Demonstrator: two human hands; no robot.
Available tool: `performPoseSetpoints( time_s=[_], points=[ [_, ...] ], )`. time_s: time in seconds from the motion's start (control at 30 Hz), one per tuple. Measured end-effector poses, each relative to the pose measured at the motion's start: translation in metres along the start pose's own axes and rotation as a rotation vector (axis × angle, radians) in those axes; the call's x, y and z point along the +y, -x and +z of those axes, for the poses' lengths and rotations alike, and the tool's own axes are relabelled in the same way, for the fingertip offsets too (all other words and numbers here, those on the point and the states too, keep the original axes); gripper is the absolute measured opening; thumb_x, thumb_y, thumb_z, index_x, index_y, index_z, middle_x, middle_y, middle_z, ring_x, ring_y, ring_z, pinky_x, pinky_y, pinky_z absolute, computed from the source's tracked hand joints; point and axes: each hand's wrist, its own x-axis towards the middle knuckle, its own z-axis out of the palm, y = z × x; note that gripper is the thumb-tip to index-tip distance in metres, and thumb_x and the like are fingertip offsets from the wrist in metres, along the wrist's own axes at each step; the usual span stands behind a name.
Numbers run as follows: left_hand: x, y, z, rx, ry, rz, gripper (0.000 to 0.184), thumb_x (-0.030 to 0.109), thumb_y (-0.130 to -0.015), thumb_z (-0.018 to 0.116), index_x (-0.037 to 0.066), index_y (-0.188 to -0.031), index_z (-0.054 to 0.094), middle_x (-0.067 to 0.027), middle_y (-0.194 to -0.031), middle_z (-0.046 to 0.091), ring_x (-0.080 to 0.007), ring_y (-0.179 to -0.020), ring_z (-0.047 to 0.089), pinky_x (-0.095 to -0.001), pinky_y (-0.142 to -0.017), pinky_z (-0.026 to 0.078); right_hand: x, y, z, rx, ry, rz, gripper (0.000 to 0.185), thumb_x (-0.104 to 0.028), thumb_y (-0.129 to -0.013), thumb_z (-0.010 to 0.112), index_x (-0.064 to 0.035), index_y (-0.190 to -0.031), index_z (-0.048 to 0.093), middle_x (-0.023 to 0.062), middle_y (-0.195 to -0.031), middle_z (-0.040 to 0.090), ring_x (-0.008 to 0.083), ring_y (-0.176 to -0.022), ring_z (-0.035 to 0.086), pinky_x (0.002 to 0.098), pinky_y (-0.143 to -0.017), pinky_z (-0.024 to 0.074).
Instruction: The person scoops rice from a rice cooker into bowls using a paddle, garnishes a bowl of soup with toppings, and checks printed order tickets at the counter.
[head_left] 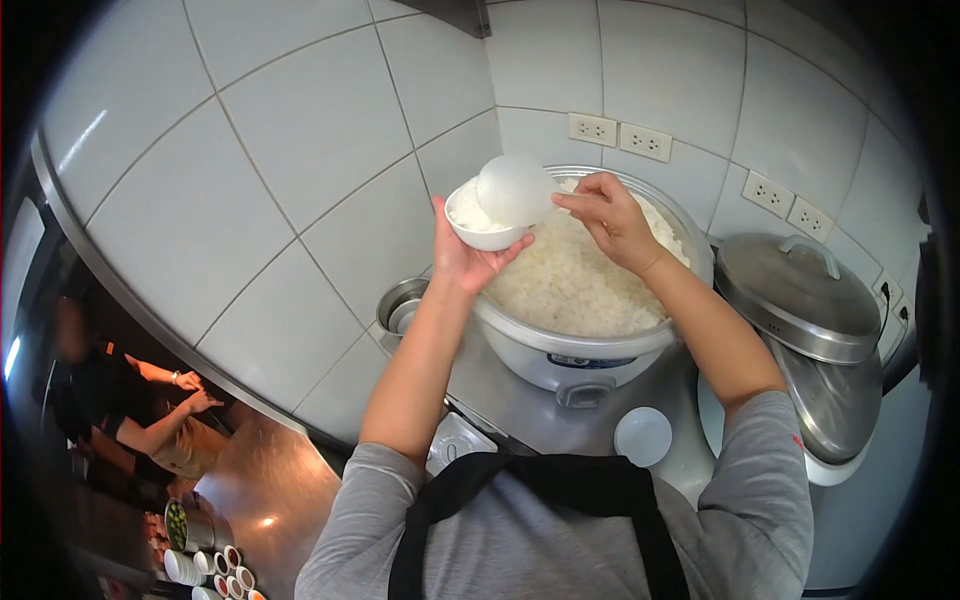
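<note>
A small white bowl (484,239) with white rice in it rests in my left hand (463,258), which is cupped around it from below, left of the rim of the large rice cooker. My right hand (612,222) is closed on a white, translucent rice paddle (518,190). Its broad round blade is tilted over the bowl and hides part of the rice there; the handle is mostly hidden in my fingers. Below both hands, cooked rice (590,285) fills the large rice cooker (520,350), which stands uncovered on a metal counter.
A metal pot lid (790,285) lies on another covered cooker (840,400) at right. A white bowl (643,437) sits on the counter (500,400). Metal containers (400,300) stand left of the rice cooker. At far left, another person (130,410) stands by a counter with small cups (228,570).
</note>
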Motion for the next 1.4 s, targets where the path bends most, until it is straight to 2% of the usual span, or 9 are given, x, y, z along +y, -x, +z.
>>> performPoseSetpoints(
  time_s=[0.2,0.37,0.57,0.77,0.87,1.03,1.17,1.3,1.4],
  points=[
    [-0.005,-0.001,-0.018,-0.305,0.05,-0.218,0.094,0.081,-0.078,0.014,0.011,-0.135,0.04,-0.0295,-0.114,0.055,-0.0405,-0.083,0.063,-0.0358,-0.065,0.058,-0.013,-0.018,-0.005,-0.133,0.124,-0.197,0.05,0.009,-0.07,0.059,-0.0235,-0.108,0.067,0.0064,-0.09,0.052,0.023,-0.082,0.052,0.0321,-0.072,0.0464],
    [0.0,0.006,-0.02,-0.182,-0.031,-0.171,0.092,0.081,-0.078,0.016,0.012,-0.134,0.041,-0.0242,-0.115,0.057,-0.0404,-0.081,0.064,-0.0367,-0.059,0.057,-0.023,-0.026,-0.011,-0.235,0.307,-0.287,0.05,0.01,-0.07,0.058,-0.0213,-0.108,0.067,0.0069,-0.088,0.053,0.023,-0.081,0.053,0.0322,-0.07,0.0459],
    [0.006,0.03,-0.022,-0.183,-0.054,-0.052,0.086,0.077,-0.081,0.024,0.01,-0.134,0.04,-0.0241,-0.116,0.055,-0.0425,-0.08,0.063,-0.0403,-0.057,0.058,-0.027,-0.045,-0.007,-0.291,-0.067,0.034,0.041,0.004,-0.076,0.058,-0.0207,-0.107,0.066,0.0056,-0.08,0.053,0.0225,-0.073,0.054,0.0334,-0.064,0.045],
    [0.017,0.068,-0.047,-0.042,-0.011,0.082,0.083,0.075,-0.083,0.026,0.011,-0.135,0.038,-0.0209,-0.122,0.052,-0.0464,-0.092,0.06,-0.0468,-0.065,0.058,-0.047,-0.049,0.032,-0.316,-0.154,-0.055,0.04,0.007,-0.079,0.058,-0.0154,-0.111,0.066,0.0061,-0.077,0.054,0.0182,-0.068,0.053,0.0297,-0.063,0.0439],
    [0.023,0.101,-0.059,0.002,0.048,0.153,0.083,0.074,-0.083,0.025,0.011,-0.137,0.036,-0.0211,-0.127,0.049,-0.0477,-0.097,0.058,-0.0495,-0.069,0.058,-0.079,-0.056,0.046,-0.294,-0.22,-0.054,0.04,0.007,-0.078,0.058,-0.0184,-0.108,0.067,0.0058,-0.079,0.054,0.0208,-0.068,0.053,0.032,-0.062,0.0444],
    [0.027,0.174,-0.09,0.112,0.112,0.203,0.082,0.072,-0.084,0.026,0.011,-0.138,0.034,-0.0217,-0.13,0.046,-0.0508,-0.103,0.054,-0.0523,-0.072,0.056,-0.119,-0.04,0.099,-0.549,-0.429,-0.151,0.042,0.007,-0.078,0.058,-0.0175,-0.111,0.066,0.0064,-0.079,0.054,0.0205,-0.068,0.053,0.0309,-0.061,0.0444],
    [0.025,0.241,-0.112,0.1,0.041,0.306,0.074,0.067,-0.088,0.025,0.012,-0.135,0.041,-0.0146,-0.133,0.047,-0.0358,-0.114,0.054,-0.0537,-0.083,0.05,-0.141,-0.039,0.142,-0.572,-0.49,-0.229,0.04,0.004,-0.079,0.059,-0.0159,-0.113,0.065,0.0077,-0.075,0.051,0.0217,-0.065,0.051,0.0309,-0.059,0.0429],
    [0.015,0.297,-0.119,0.449,0.145,0.412,0.069,0.062,-0.091,0.027,0.012,-0.136,0.041,-0.0096,-0.134,0.048,-0.0293,-0.119,0.05,-0.0484,-0.095,0.044,-0.184,-0.041,0.178,-0.664,-0.604,-0.231,0.035,0.0,-0.081,0.059,-0.0146,-0.112,0.065,0.0086,-0.071,0.05,0.0229,-0.063,0.05,0.0318,-0.058,0.0424],
    [0.011,0.338,-0.13,0.391,0.144,0.498,0.068,0.061,-0.091,0.032,0.011,-0.136,0.041,-0.0116,-0.135,0.047,-0.0285,-0.121,0.049,-0.0468,-0.096,0.044,-0.213,-0.034,0.21,-0.758,-0.683,-0.238,0.032,-0.002,-0.082,0.059,-0.0136,-0.111,0.065,0.0082,-0.071,0.051,0.0227,-0.063,0.051,0.0327,-0.06,0.0431]
  ],
)
